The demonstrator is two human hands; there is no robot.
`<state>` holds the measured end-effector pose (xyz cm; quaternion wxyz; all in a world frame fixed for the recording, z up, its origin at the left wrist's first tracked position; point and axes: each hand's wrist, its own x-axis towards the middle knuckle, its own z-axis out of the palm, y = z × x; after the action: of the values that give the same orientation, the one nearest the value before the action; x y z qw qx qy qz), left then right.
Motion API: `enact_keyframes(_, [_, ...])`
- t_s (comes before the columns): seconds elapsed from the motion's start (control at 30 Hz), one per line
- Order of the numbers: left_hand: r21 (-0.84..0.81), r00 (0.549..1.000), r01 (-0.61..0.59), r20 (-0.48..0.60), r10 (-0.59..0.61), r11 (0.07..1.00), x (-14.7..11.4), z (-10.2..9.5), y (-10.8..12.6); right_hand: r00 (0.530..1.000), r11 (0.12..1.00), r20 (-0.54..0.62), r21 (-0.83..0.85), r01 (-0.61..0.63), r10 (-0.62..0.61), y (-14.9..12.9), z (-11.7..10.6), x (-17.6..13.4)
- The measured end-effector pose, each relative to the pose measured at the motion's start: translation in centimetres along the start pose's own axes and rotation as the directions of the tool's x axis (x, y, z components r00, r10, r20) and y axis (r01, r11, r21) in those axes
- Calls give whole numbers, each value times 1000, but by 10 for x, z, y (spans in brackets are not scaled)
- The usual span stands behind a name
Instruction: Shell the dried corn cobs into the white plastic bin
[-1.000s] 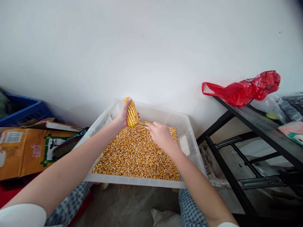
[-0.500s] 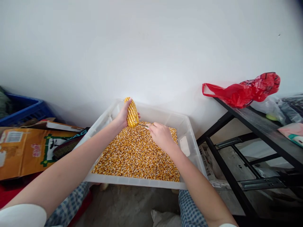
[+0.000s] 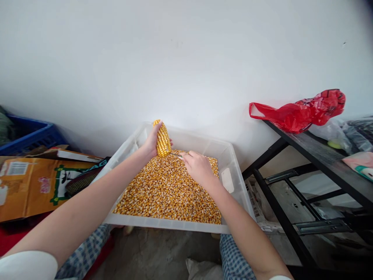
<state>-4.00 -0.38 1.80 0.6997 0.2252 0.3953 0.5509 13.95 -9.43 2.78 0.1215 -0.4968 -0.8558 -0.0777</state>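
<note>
Over the tub's [image 3: 163,224] far half, our left hand's [image 3: 152,142] grip closes round the corn cob [image 3: 163,142], long axis steep; at its lower end, tub-right, our right hand [image 3: 199,167] pinches a thin tool [image 3: 176,155] pointing cobward.

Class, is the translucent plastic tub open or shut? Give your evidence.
Open: the tub has its top uncovered, leaving the corn kernels inside in plain view.

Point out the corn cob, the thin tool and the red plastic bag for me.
Corn cob [image 3: 163,141], head view: middle of its exposed side.
Thin tool [image 3: 176,155], head view: its exposed shaft.
Red plastic bag [image 3: 300,116], head view: its crumpled middle.
</note>
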Motion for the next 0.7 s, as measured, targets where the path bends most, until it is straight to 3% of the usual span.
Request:
enact_keyframes(0.57, [-15, 1000, -25, -11, 25, 1000, 0, 1, -9, 1000, 1000, 2, 27, 2, -2, 1, 17, 2])
enact_keyframes(0.7, [-93, 997, -35, -76, 28, 995, 1, 1, -8, 998, 998, -40, 40, -41, 43, -4, 25, 1])
